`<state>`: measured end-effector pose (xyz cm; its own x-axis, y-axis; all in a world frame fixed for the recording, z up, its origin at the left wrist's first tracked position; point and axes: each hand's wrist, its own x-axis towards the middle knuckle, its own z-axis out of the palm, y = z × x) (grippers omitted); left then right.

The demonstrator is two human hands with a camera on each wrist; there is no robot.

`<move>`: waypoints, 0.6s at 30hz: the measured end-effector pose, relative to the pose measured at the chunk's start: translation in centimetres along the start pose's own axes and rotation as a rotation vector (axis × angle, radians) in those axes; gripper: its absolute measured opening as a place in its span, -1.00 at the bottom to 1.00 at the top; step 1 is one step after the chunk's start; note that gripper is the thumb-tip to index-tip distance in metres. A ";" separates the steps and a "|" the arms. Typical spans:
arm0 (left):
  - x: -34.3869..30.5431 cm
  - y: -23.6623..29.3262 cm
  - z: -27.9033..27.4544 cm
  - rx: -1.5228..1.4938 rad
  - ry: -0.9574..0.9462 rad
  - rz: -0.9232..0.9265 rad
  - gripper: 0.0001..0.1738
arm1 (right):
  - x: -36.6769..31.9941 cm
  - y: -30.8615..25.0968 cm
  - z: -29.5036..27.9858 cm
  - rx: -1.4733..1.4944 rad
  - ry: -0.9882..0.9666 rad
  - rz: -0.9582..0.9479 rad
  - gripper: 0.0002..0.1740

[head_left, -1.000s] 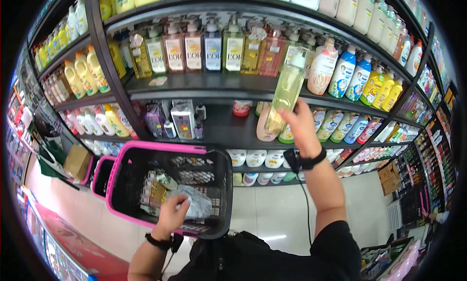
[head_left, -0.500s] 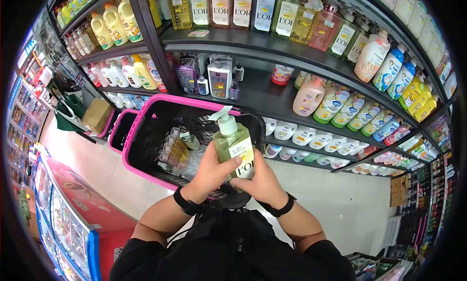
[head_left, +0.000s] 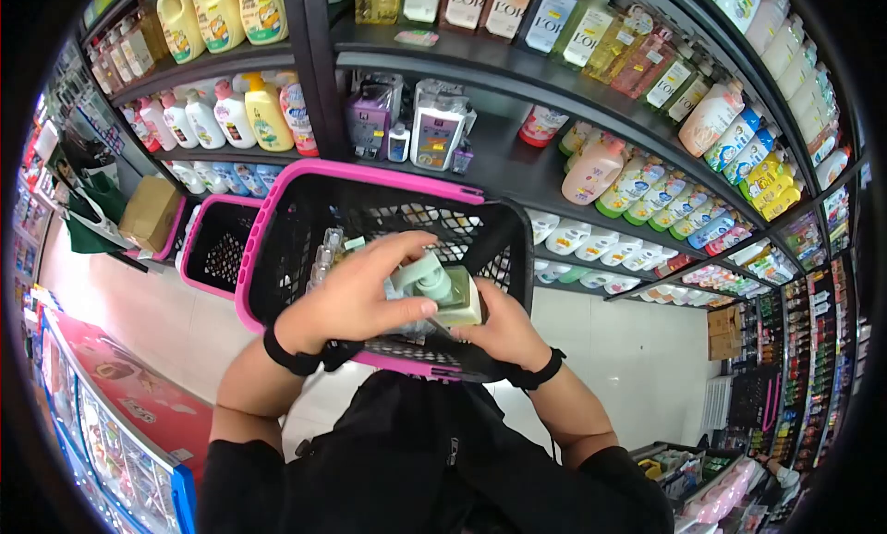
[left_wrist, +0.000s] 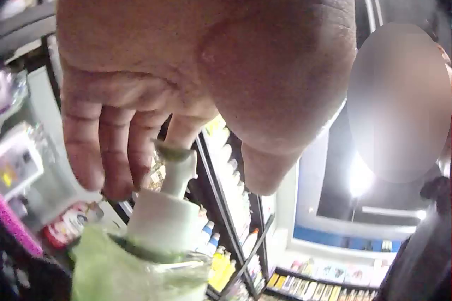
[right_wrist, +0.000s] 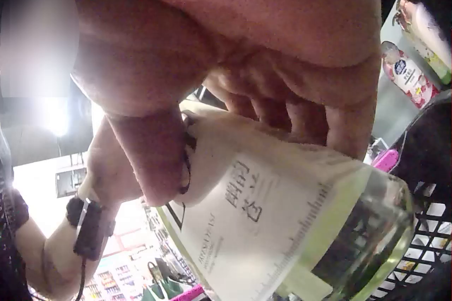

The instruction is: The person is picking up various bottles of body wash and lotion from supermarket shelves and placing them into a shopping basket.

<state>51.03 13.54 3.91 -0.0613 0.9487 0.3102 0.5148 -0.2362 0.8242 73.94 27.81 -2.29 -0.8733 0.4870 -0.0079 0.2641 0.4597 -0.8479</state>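
Observation:
A pump bottle (head_left: 459, 303) of pale green liquid, with a white label, is held over the basket. My right hand (head_left: 504, 329) grips its body, thumb across the label (right_wrist: 247, 202) in the right wrist view. My left hand (head_left: 356, 289) is at the pump top (head_left: 423, 275), fingers and thumb spread apart around it. In the left wrist view the white pump collar (left_wrist: 164, 220) shows beneath those fingers. The black basket (head_left: 294, 206) with a pink rim stands in front of me; clear bottles (head_left: 325, 254) in it are partly hidden by my left hand.
Dark shelves (head_left: 499, 188) of bottles run behind the basket, with a pink jug bottle (head_left: 593, 171) near its right corner. A second basket (head_left: 222, 248) adjoins on the left, near a cardboard box (head_left: 151, 212). A glass-fronted case (head_left: 120, 442) stands at lower left.
The bottle came off the shelf side in my right hand to above the basket, where both hands held it. Since then my left hand has shifted from its body to the pump top.

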 end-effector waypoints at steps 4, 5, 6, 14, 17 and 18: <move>0.1 -0.6 -3.5 0.275 -0.107 0.057 -0.42 | 1.7 -1.0 2.9 0.028 0.002 0.082 -0.27; 0.1 -0.8 -4.4 0.288 -0.158 -0.006 -0.43 | 2.0 -0.6 3.6 0.040 0.013 0.033 -0.28; 0.1 -0.9 -5.3 0.304 -0.211 -0.069 -0.44 | 2.5 -1.3 3.9 -0.016 0.013 0.026 -0.28; 1.1 -4.2 -7.6 0.318 -0.259 -0.118 -0.68 | 5.0 -2.1 7.9 -0.020 0.022 0.124 -0.32; 1.0 -9.4 -5.2 0.443 -0.251 -0.010 -0.64 | 4.3 0.4 9.2 -0.042 0.214 -0.110 -0.37; 0.9 -11.2 -4.1 0.477 -0.288 -0.022 -0.63 | 3.8 -0.8 9.0 0.016 0.270 -0.137 -0.42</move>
<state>41.65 16.14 -3.10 0.1248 0.9873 0.0980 0.8501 -0.1573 0.5025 66.75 22.62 -6.43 -0.7596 0.6020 0.2463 0.1430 0.5240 -0.8396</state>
